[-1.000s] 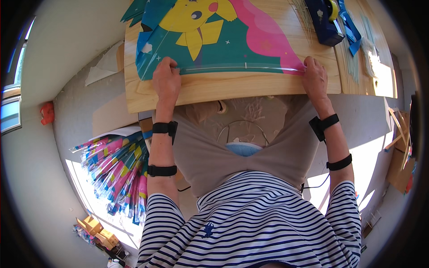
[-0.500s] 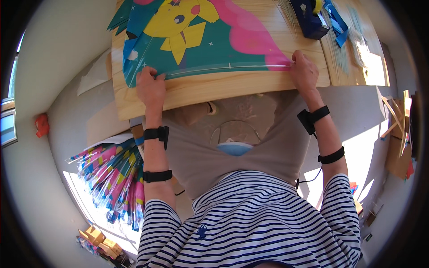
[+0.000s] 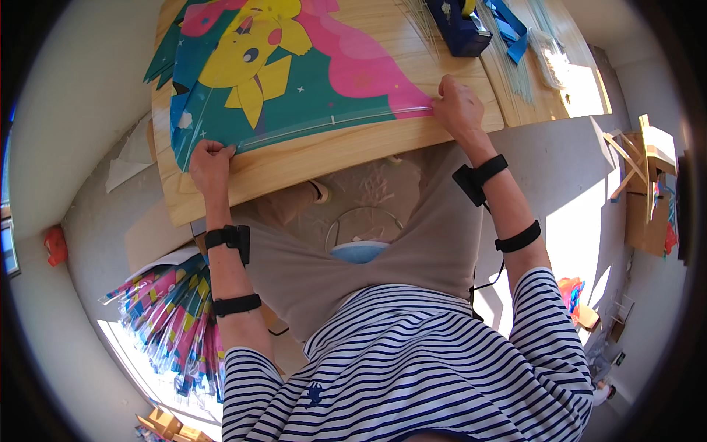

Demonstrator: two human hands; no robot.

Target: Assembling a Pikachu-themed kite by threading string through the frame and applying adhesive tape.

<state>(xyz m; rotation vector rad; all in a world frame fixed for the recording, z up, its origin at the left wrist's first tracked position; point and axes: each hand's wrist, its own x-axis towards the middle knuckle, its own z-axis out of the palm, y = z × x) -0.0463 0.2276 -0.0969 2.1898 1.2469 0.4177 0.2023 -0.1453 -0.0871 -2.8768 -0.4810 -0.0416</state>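
Pinching the near edge of a teal, pink and yellow printed sheet (image 3: 305, 82), close to its left corner, between thumb and forefinger of the left hand (image 3: 210, 168). Grasping the pink right end of the same edge with the curled fingers of the right hand (image 3: 459, 109). Holding the sheet flat on the wooden table (image 3: 309, 156), between and just beyond both sets of fingers. Reaching a little farther forward with the right fingers than with the left. Lining the near edge with a thin white strip (image 3: 294, 132), from just beside the left fingers to just beside the right.

Facing a printed yellow cartoon creature beyond the left fingers, and wavy pink nearer the right ones. Beyond the right fingers, apart from them, having a dark blue tape dispenser (image 3: 460, 33); farther to their right, a blue strip (image 3: 508, 29), thin pale sticks (image 3: 520, 77) and a clear bag (image 3: 549, 59) of small whitish pieces.

Wearing black bands (image 3: 237, 305) on both forearms, behind the fingers. Well behind and left of the left fingers, having a fan of plastic-wrapped colourful bundles (image 3: 173, 317); farther left of them, a red bag (image 3: 55, 245).
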